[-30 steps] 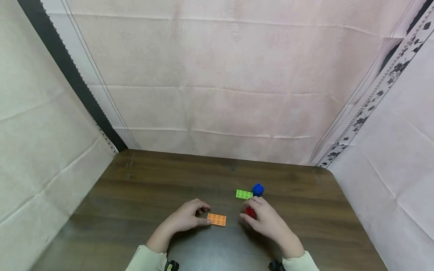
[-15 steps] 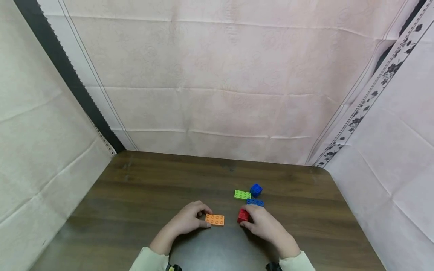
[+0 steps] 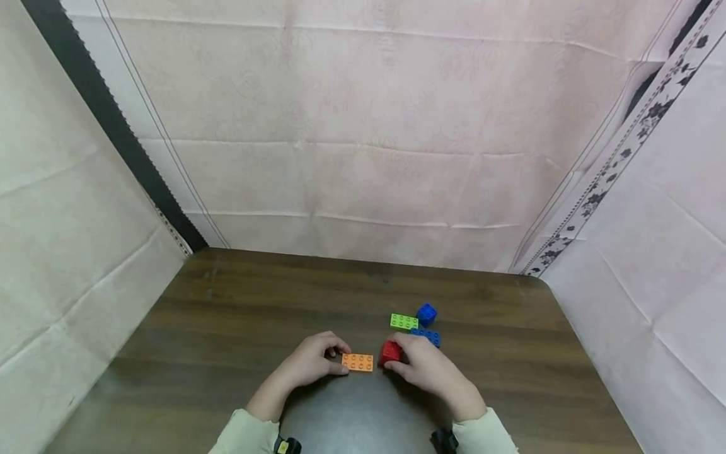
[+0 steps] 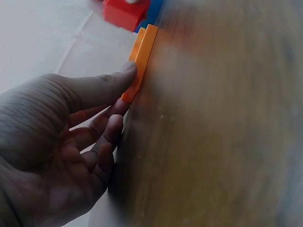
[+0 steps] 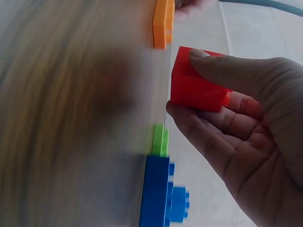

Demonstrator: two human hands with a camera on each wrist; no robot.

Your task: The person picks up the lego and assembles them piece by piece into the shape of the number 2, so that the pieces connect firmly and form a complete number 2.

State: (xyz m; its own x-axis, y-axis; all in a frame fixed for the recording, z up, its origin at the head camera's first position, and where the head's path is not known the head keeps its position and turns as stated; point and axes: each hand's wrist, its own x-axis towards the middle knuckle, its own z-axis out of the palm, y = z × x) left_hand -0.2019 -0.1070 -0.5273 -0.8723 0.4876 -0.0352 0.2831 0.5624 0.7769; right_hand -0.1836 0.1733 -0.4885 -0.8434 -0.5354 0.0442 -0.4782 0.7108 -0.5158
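My left hand [image 3: 311, 360] pinches the left end of a flat orange building brick [image 3: 360, 362], which lies studs up on the table. The left wrist view shows the thumb along the near side of that orange brick [image 4: 146, 59]. In my right hand [image 3: 424, 366] is a taller red building brick [image 3: 389, 353], just right of the orange one with a small gap between them. Seen from the right wrist, the red brick [image 5: 196, 85] sits between thumb and fingertips, close over the table, its studs facing the palm side.
Behind the right hand lie a lime green brick [image 3: 404, 322], a flat blue brick [image 3: 431, 336] and a smaller, taller blue brick [image 3: 426, 313], grouped together. Pale cloth walls [image 3: 351, 189] enclose the wooden table [image 3: 255, 296] at the back and both sides.
The right hand has carried the red brick leftward from beside the blue bricks to near the orange one, uncovering the flat blue brick. The left hand keeps its hold on the orange brick.
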